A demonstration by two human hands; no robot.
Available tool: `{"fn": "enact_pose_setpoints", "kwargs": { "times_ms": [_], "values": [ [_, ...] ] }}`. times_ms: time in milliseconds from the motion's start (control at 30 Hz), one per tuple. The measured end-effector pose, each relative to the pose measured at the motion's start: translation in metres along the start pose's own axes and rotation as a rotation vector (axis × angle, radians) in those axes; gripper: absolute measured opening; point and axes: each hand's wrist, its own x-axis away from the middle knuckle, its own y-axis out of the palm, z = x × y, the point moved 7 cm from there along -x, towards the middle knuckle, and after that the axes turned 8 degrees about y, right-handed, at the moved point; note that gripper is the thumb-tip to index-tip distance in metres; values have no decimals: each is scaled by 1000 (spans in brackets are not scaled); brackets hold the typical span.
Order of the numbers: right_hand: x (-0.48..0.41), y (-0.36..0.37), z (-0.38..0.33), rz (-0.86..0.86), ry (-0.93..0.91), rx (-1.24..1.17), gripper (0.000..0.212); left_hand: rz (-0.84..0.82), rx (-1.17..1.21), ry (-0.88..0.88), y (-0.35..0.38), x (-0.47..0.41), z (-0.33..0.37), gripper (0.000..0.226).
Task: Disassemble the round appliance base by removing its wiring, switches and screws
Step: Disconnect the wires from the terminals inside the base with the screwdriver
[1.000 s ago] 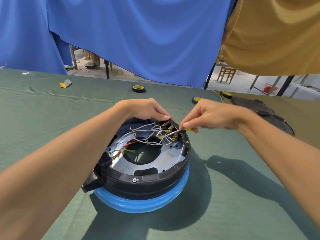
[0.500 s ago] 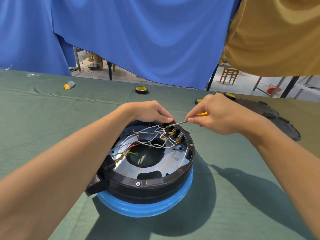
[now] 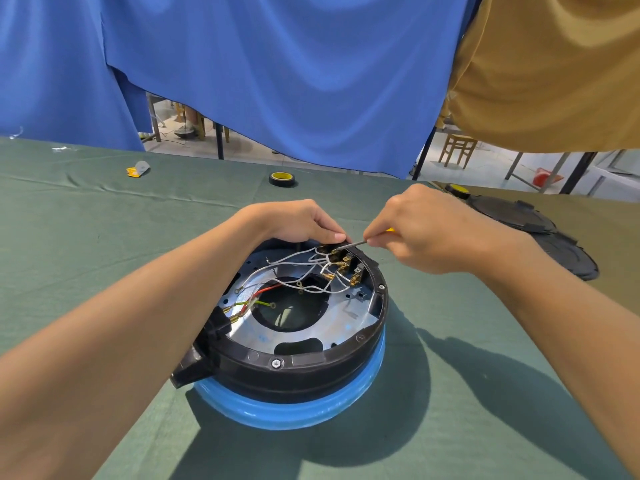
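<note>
The round appliance base lies open side up on the green cloth, a black ring over a blue rim with a metal plate inside. White wires run to brass-terminal switches at its far edge; red and yellow-green wires lie at the left. My left hand grips the far rim of the base beside the switches. My right hand grips a small yellow-handled screwdriver, its metal tip at the farthest switch terminal.
A roll of black tape with a yellow core lies beyond the base. Black round cover parts rest at the right, with another tape roll behind them. A small yellow and grey item lies far left. Blue and tan cloths hang behind.
My right hand has turned and lifted, now holding the screwdriver with its tip pointing left into the far switch terminal. The left hand stays on the rim. The camera view shifted slightly.
</note>
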Motion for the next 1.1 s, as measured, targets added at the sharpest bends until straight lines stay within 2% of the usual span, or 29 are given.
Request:
{"fn": "enact_pose_setpoints", "kwargs": {
  "times_ms": [133,200,267,367,433,567,767,900,1000,1100],
  "values": [
    [-6,9,28,-115,129,-387,17,-7,-12,6,-1,2,4,24],
    [-5,12,35,-116,184,-476,16,-3,-10,4,-1,2,5,24],
    [-1,8,25,-36,113,-334,16,5,-12,9,-1,2,4,24],
    [10,7,-5,103,-45,129,20,11,-6,10,-1,2,2,23],
    [16,6,-16,152,-85,275,18,16,-2,8,0,2,2,20],
    [22,6,-26,114,-112,380,17,23,1,13,-1,1,2,31],
    [28,11,-33,86,-117,426,15,-5,17,33,1,0,0,23],
    [24,17,-25,89,-79,255,18,-1,-3,35,1,1,1,21],
    [19,19,-7,73,23,-152,30,-5,-1,38,0,1,2,24],
    [12,27,18,41,217,-439,25,-9,0,36,1,2,3,25]
  ]
}}
